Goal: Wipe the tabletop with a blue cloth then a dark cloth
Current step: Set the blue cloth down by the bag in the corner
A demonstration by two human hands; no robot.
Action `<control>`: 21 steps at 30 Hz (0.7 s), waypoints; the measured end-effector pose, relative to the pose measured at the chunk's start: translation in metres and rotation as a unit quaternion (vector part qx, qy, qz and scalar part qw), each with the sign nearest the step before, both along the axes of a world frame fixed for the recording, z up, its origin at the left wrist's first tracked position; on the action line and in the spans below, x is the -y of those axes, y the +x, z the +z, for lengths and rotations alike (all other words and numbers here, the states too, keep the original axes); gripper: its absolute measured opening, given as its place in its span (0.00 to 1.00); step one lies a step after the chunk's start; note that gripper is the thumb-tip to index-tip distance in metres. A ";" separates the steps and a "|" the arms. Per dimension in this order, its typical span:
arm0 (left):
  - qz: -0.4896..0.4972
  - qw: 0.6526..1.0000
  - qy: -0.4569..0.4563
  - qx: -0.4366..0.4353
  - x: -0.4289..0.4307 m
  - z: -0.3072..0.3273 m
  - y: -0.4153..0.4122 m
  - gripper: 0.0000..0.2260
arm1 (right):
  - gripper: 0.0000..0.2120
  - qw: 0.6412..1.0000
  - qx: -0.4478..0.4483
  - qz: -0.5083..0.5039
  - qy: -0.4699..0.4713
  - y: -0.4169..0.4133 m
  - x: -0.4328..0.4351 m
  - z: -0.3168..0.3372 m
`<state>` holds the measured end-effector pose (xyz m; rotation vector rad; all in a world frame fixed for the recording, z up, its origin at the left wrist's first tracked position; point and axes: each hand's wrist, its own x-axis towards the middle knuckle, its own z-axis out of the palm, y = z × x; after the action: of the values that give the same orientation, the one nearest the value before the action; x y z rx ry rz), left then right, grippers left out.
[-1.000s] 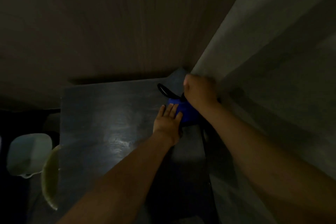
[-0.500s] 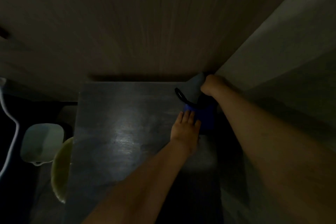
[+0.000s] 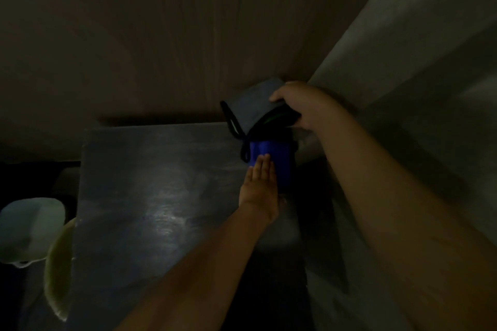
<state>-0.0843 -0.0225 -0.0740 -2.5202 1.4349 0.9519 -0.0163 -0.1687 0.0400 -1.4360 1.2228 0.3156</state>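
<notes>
item 1, right hand [image 3: 304, 105]: fingers curled over the top edge of a grey pouch [image 3: 252, 105], gripping it; over the last 1 s it has raised the pouch off the far right corner, and the pouch now hangs tilted close to the wooden wall [image 3: 161, 35], black strap [image 3: 231, 121] dangling
item 2, blue cloth [image 3: 277, 158]: lying on the surface [image 3: 150, 196] at its far right, just below the raised pouch
item 3, left hand [image 3: 259, 183]: flat, fingers straight and together, pressing the near-left part of the blue cloth; same place in all 3 pictures
reading: pouch lifted clear, so the blue wipe looks ready to start; dark cloth not identified, too dim to tell
edges: far edge meets the wooden wall; right edge near the pale wall [image 3: 416, 35]; left edge open, with a pale container [image 3: 29, 228] and a yellow-green rim [image 3: 57, 271] just beyond
open room: leftward across the glossy middle, and back toward the person
</notes>
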 end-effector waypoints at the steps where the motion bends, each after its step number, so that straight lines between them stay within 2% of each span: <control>1: 0.002 1.000 0.003 0.006 0.003 0.000 0.005 0.39 | 0.02 0.999 0.007 -0.037 0.033 -0.004 -0.001 0.001; 3: 0.019 1.000 -0.001 0.008 0.013 0.001 0.017 0.41 | 0.08 0.992 0.013 -0.095 0.081 -0.011 -0.002 -0.001; 7: 0.060 0.998 -0.018 -0.010 0.027 -0.005 0.037 0.41 | 0.08 0.987 0.001 -0.138 0.088 -0.021 -0.007 -0.015; 9: 0.075 0.995 -0.035 -0.056 0.024 -0.009 0.039 0.33 | 0.08 0.995 -0.014 -0.092 0.039 -0.026 -0.012 -0.026; 11: 0.078 0.990 -0.088 -0.084 0.009 -0.012 0.040 0.24 | 0.18 0.998 -0.054 -0.003 -0.038 -0.031 -0.018 -0.045; 12: 0.066 0.988 -0.124 -0.060 0.000 -0.012 0.039 0.21 | 0.20 0.992 -0.085 0.036 -0.082 -0.034 -0.022 -0.055; 14: 0.040 0.979 -0.197 0.022 -0.022 -0.017 0.039 0.20 | 0.22 0.973 -0.141 0.072 -0.169 -0.041 -0.027 -0.071; 17: 0.057 0.967 -0.245 0.051 -0.049 -0.026 0.040 0.22 | 0.22 0.951 -0.148 0.086 -0.259 -0.050 -0.034 -0.083; 19: 0.122 0.960 -0.243 0.063 -0.059 -0.020 0.042 0.20 | 0.25 0.942 -0.135 0.098 -0.292 -0.055 -0.041 -0.085; 21: 0.197 0.946 -0.247 0.073 -0.063 -0.012 0.046 0.18 | 0.31 0.919 -0.148 0.154 -0.331 -0.058 -0.046 -0.084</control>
<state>-0.0387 0.0404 -0.0855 -3.2502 1.2742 0.4576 -0.0741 -0.1226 -0.0439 -2.2436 1.4184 0.3594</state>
